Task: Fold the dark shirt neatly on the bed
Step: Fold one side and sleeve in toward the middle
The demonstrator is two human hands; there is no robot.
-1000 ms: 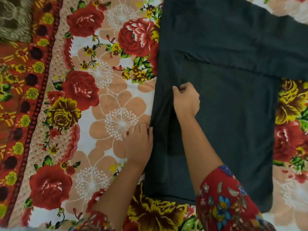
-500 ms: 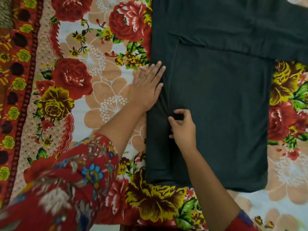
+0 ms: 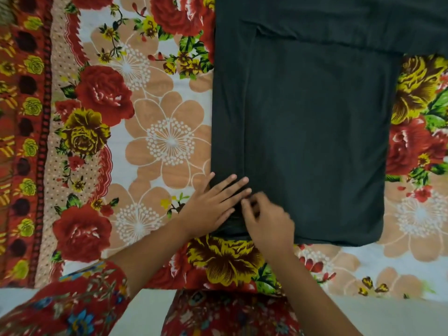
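Note:
The dark shirt (image 3: 315,132) lies flat on the flowered bedsheet (image 3: 169,141), its left side folded inward as a narrow strip and one sleeve stretching off to the upper right. My left hand (image 3: 213,204) rests flat, fingers spread, on the lower left corner of the folded strip. Close beside it my right hand (image 3: 265,223) has its fingers curled and pinches the fabric at the strip's inner edge near the hem. The two hands almost touch.
The bed's near edge (image 3: 363,297) runs across the bottom, with pale floor (image 3: 145,314) below it. A red patterned border (image 3: 26,141) of the sheet runs down the left. My flowered red sleeve (image 3: 72,309) fills the lower left corner.
Both hands have slid down the folded left strip toward the hem. My left hand came from the strip's outer edge higher up and now lies flat beside my right hand.

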